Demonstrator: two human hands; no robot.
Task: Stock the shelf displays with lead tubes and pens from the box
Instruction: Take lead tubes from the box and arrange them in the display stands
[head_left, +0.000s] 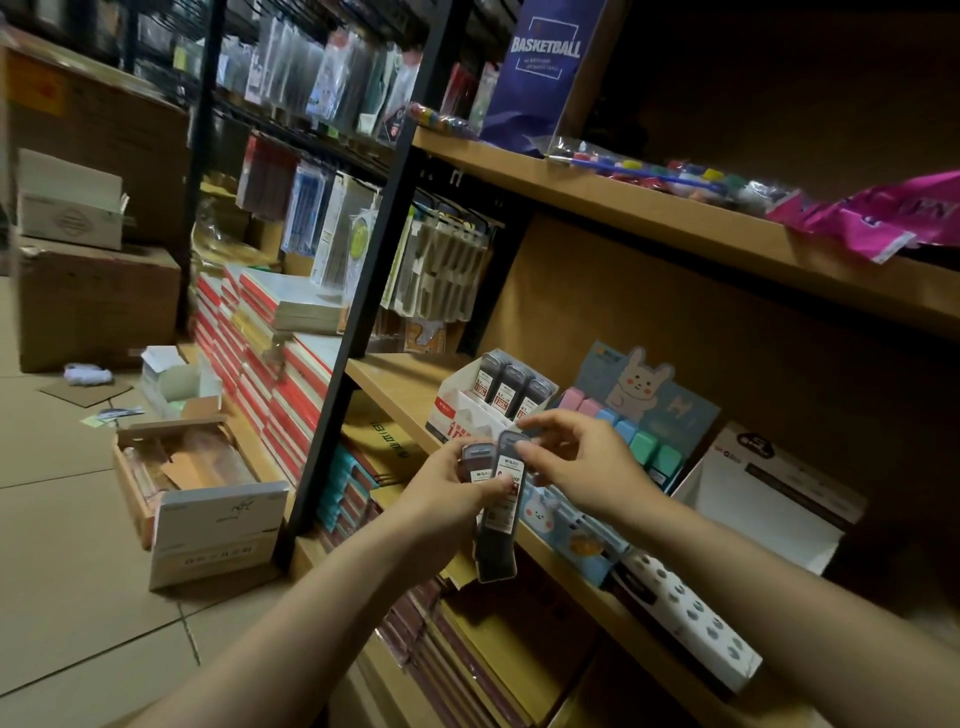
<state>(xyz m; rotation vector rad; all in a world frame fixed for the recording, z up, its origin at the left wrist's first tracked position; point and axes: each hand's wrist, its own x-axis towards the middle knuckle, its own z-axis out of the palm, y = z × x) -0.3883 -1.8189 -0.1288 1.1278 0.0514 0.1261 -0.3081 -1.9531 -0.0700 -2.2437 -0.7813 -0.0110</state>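
Tubes, apparently light, rigid, smooth plastic: left hand grips the bundle mid-length; right hand fingers pinch one cap.

Both bare forearms reach up and forward from the lower edge of the view, converging toward the middle. The left forearm rises from the bottom left, its wrist bent slightly inward. The left hand is curled, thumb lying across the front of what it holds and pressing it against the fingers behind. The right forearm comes in from the lower right at a shallower slant, with its wrist nearly straight. The right hand sits just beside the left and a little higher, back of the hand facing up, its thumb and forefinger brought together in a pinch while the other fingers curl loosely underneath.
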